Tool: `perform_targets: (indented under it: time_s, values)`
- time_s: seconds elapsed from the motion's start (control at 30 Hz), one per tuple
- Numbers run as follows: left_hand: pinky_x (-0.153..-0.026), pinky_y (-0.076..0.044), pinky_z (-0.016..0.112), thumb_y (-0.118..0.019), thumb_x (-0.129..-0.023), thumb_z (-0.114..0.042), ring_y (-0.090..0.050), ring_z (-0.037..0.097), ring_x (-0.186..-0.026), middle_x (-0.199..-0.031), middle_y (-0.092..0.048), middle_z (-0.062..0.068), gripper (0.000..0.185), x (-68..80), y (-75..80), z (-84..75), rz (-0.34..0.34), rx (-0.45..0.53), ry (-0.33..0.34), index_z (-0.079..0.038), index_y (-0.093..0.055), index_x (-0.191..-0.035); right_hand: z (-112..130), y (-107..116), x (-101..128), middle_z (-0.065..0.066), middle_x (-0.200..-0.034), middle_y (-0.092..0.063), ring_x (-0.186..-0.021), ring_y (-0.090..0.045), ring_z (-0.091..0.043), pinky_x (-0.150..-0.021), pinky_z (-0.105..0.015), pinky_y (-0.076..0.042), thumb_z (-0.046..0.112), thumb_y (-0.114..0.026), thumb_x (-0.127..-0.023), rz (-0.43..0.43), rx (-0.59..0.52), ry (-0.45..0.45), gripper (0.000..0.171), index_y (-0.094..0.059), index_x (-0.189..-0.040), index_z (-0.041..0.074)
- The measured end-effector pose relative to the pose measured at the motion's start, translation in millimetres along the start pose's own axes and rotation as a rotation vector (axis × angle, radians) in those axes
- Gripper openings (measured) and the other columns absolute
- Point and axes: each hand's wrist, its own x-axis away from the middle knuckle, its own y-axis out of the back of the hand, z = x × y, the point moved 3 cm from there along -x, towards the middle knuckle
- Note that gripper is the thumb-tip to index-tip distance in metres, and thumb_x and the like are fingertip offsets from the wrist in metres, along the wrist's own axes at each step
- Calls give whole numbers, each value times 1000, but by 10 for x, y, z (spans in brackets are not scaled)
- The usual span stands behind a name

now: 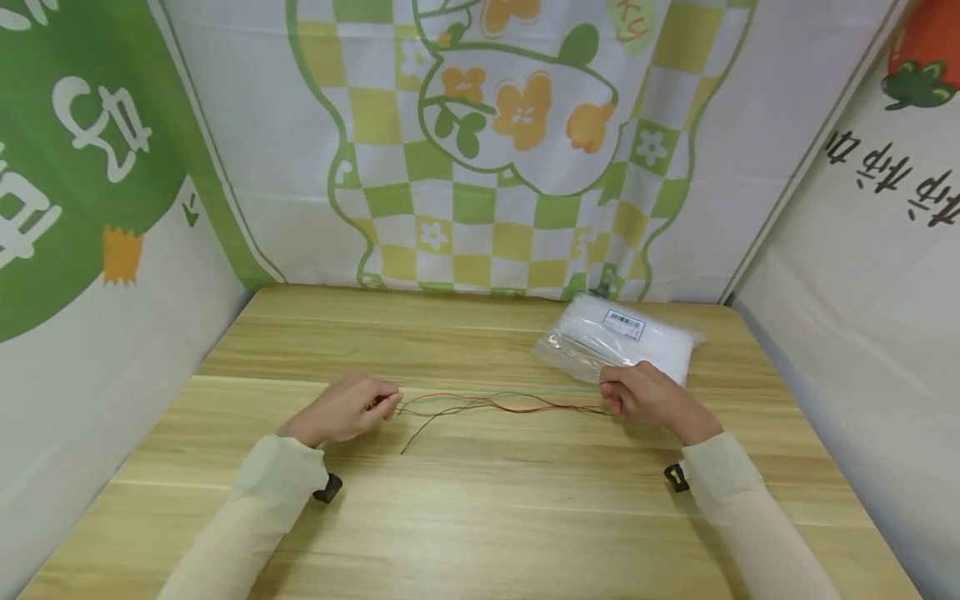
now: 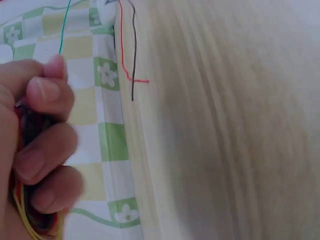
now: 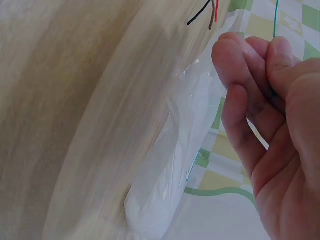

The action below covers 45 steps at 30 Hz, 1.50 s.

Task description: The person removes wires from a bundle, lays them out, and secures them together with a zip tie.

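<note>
A thin green wire (image 1: 540, 390) stretches between the two hands above the wooden table. My left hand (image 1: 345, 408) pinches one end of it between thumb and index finger. Curled in that same palm is a bundle of coloured wires (image 2: 24, 215), yellow, red and dark, partly hidden by the fingers. The green wire's other end is pinched by my right hand (image 1: 648, 400), its thumb against the index finger. Several loose wires run between the hands, among them a black wire (image 2: 134, 50) and a red wire (image 2: 122, 45) with free ends.
Behind the right hand lies a clear plastic bag (image 1: 660, 337) of white material with a barcode label (image 1: 625, 324). Printed cloth (image 1: 487, 225) hangs along the back edge of the wooden table (image 1: 465, 525) and on both sides.
</note>
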Motion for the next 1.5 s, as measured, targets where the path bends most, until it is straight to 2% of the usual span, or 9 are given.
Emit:
perform_targets:
  time_s: [0.27, 0.47, 0.67, 0.8, 0.93, 1.1, 1.23, 1.37, 1.5]
  values:
    - [-56, -35, 22, -50, -113, -19, -36, 1, -53, -64, -50, -12, 38, -28, -14, 13, 83, -8, 98, -20, -59, -76, 119, 8, -111, 16, -60, -49, -57, -44, 5, -64, -22, -44, 6, -63, -105, 7, 59, -13, 26, -62, -79, 11]
    - [-56, -34, 23, -50, -113, -19, -35, 3, -52, -61, -44, -11, 40, -27, -42, -27, 130, -12, 137, -19, -56, -74, 193, -48, -158, 13, -65, -48, -61, -43, -1, -64, -26, -44, 8, -66, -103, 47, 141, -31, 26, -62, -78, 14]
    - [-59, -35, 24, -49, -114, -21, -35, 4, -53, -61, -43, -10, 41, -16, -67, -35, 170, 8, 156, -17, -55, -73, 235, -97, -150, 13, -68, -51, -62, -45, -2, -65, -27, -46, 14, -66, -105, 110, 164, -76, 24, -66, -81, 17]
    - [-62, -36, 26, -49, -114, -26, -37, 6, -56, -64, -46, -9, 40, 12, -43, 4, 177, 24, 202, -16, -59, -77, 245, -114, -157, 13, -67, -49, -61, -43, -1, -64, -25, -44, 16, -66, -105, 121, 173, -71, 25, -65, -80, 18]
    - [-62, -37, 26, -49, -114, -29, -37, 7, -56, -64, -44, -8, 42, 56, 17, 59, 157, 38, 233, -15, -57, -76, 269, -100, -150, 12, -67, -49, -60, -43, -1, -63, -25, -44, 15, -66, -105, 122, 171, -58, 27, -63, -78, 18]
    - [-59, -36, 26, -48, -114, -32, -37, 8, -55, -63, -43, -7, 44, 89, 79, 83, 138, 62, 238, -16, -55, -74, 305, -27, -122, 13, -69, -57, -63, -48, -2, -67, -29, -49, 19, -69, -103, 101, 165, -76, 25, -67, -78, 17]
    - [-58, -35, 25, -51, -113, -32, -37, 7, -56, -64, -42, -7, 42, 87, 100, 49, 132, 52, 239, -19, -51, -73, 323, 27, -106, 13, -67, -55, -62, -46, -3, -65, -27, -45, 22, -70, -102, 93, 160, -113, 26, -68, -78, 17]
    - [-59, -33, 24, -54, -112, -29, -34, 6, -55, -64, -39, -8, 41, 36, 95, -35, 124, 48, 206, -20, -48, -72, 321, 70, -93, 13, -65, -51, -61, -44, -3, -62, -26, -41, 22, -71, -101, 84, 169, -130, 27, -65, -75, 19]
    - [-59, -32, 23, -55, -112, -28, -32, 4, -55, -63, -37, -9, 41, -43, 71, -127, 115, 36, 166, -20, -48, -72, 327, 91, -107, 12, -67, -56, -62, -46, -3, -62, -26, -42, 21, -73, -100, 85, 172, -127, 25, -66, -77, 18]
